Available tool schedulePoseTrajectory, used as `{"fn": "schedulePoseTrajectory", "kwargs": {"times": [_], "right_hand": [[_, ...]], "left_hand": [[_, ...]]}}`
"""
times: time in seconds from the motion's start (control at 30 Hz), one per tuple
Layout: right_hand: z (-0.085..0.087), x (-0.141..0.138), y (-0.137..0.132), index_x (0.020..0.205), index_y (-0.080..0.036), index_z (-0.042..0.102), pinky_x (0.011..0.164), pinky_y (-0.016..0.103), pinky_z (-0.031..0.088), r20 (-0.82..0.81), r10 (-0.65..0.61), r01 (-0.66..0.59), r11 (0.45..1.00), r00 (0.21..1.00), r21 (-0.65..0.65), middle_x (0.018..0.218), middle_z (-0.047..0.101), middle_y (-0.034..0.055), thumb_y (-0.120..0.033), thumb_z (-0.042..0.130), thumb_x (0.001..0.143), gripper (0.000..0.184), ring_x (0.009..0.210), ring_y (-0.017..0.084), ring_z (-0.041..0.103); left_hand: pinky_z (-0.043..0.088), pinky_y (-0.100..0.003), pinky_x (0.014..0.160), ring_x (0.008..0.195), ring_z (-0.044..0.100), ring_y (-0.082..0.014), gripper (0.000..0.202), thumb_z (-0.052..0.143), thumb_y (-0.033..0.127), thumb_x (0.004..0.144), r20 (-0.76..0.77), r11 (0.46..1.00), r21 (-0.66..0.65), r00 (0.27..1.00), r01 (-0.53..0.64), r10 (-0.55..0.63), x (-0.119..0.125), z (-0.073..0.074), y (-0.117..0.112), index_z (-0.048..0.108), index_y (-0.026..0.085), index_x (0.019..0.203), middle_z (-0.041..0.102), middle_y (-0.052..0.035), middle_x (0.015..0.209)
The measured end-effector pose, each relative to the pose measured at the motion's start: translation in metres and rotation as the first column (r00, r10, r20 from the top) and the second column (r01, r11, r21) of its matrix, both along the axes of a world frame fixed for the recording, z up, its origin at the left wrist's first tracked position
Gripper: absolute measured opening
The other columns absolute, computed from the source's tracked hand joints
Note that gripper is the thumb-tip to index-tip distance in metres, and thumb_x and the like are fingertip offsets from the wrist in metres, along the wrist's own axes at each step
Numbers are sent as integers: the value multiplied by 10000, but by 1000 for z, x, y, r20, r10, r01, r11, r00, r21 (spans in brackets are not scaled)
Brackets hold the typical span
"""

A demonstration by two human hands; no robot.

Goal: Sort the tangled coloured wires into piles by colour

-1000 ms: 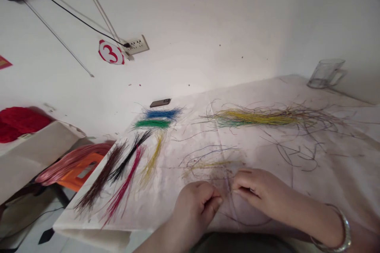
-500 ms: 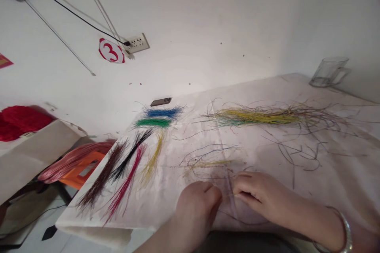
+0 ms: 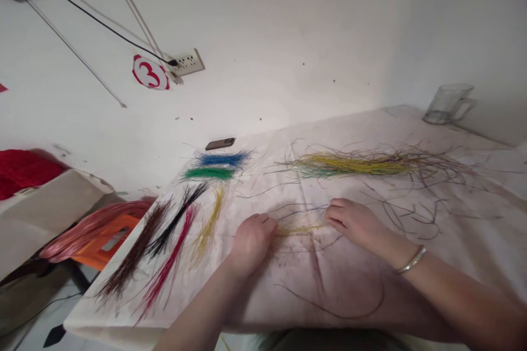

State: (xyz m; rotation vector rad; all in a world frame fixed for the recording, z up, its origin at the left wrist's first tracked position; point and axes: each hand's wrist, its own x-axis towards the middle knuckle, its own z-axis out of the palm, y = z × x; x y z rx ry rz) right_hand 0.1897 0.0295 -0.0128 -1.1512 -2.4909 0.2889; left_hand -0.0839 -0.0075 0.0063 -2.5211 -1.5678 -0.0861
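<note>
From where I sit, the clear change is at the hands: the left hand (image 3: 251,244) and the right hand (image 3: 354,223) were working close together near the table's front edge, and now they have drawn apart and moved up the sheet; a small tuft of yellow strands (image 3: 300,228) lies in the gap between them, closer to the right fingers (image 3: 335,214). The left hand rests knuckles-up with its fingers curled; the right lies low with its fingers loosely bent and a silver bangle (image 3: 411,259) on the wrist; I cannot tell whether either one pinches a strand. Loose dark strands lie about the tuft, and one long dark strand (image 3: 337,307) curves across the sheet near the front edge. Left of the left hand lie fanned bunches of brown strands (image 3: 134,249), black strands (image 3: 177,222), red strands (image 3: 171,255) and yellow strands (image 3: 209,225); past them sit tidy blue strands (image 3: 222,159) and green strands (image 3: 208,174). Beyond the right hand stretches a long, tangled yellow heap (image 3: 354,164). All of this lies on a stained white sheet (image 3: 473,263); a phone (image 3: 220,144) lies near the wall, and a glass mug (image 3: 448,104) stands in the far corner.
</note>
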Motion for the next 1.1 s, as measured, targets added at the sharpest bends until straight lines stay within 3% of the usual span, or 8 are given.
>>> {"fn": "schedulePoseTrajectory", "kwargs": {"times": [0.2, 0.37, 0.53, 0.67, 0.77, 0.93, 1.1], "right_hand": [[-15, 2, 7, 725, -185, 631, 742, 312, 411, -15, 41, -40, 999, 999, 24, 829, 582, 53, -180, 489, 896, 223, 837, 185, 513], [-11, 7, 5, 919, -201, 690, 819, 336, 449, -62, -1, -1, 999, 998, -33, 931, 623, 67, -191, 472, 902, 219, 905, 192, 552], [-4, 34, 20, 960, -188, 680, 842, 347, 462, -117, -209, 217, 975, 971, 56, 966, 645, 81, -205, 462, 883, 232, 918, 205, 582], [-1, 64, 55, 893, -181, 680, 850, 373, 444, -52, -421, 423, 885, 905, 196, 922, 656, 96, -220, 457, 876, 227, 908, 240, 577], [-3, 81, 84, 970, -153, 670, 890, 391, 416, 8, -525, 505, 822, 851, 263, 992, 645, 131, -238, 501, 856, 221, 987, 271, 548], [-8, 85, 115, 854, -153, 673, 842, 346, 403, 158, -514, 481, 853, 843, 204, 911, 644, 122, -171, 534, 811, 147, 963, 253, 544], [-2, 83, 115, 740, -161, 640, 759, 301, 397, 154, -501, 470, 860, 852, 197, 820, 639, 97, -134, 481, 819, 179, 840, 207, 566]], "left_hand": [[450, -298, 663, 727, 584, -183, 297, 421, 178, 921, 72, 999, 24, 996, 42, -44, -10, -8, 3, 669, 191, 759, 624, -30, 731], [472, -333, 727, 770, 578, -194, 196, 528, 263, 895, 209, 998, 10, 975, 70, -70, -18, -1, 3, 704, 207, 829, 625, -37, 750], [477, -317, 732, 815, 592, -189, 209, 513, 277, 903, 417, 990, 137, 909, -43, -18, -26, 1, 2, 696, 182, 937, 652, -59, 840], [471, -290, 695, 763, 602, -170, 217, 487, 257, 907, 553, 973, 185, 833, -137, 12, -26, -5, 3, 678, 182, 838, 647, -45, 807], [466, -275, 649, 710, 594, -162, 241, 472, 276, 909, 585, 975, 147, 810, -166, 49, -25, -11, 5, 656, 180, 786, 628, -35, 754], [464, -266, 622, 672, 582, -155, 286, 451, 305, 921, 580, 983, 94, 811, -157, 74, -27, -15, 6, 653, 188, 758, 620, -28, 708], [459, -264, 622, 685, 590, -157, 279, 459, 316, 925, 578, 986, 55, 810, -156, 96, -28, -15, 4, 657, 201, 765, 627, -17, 717]]}}
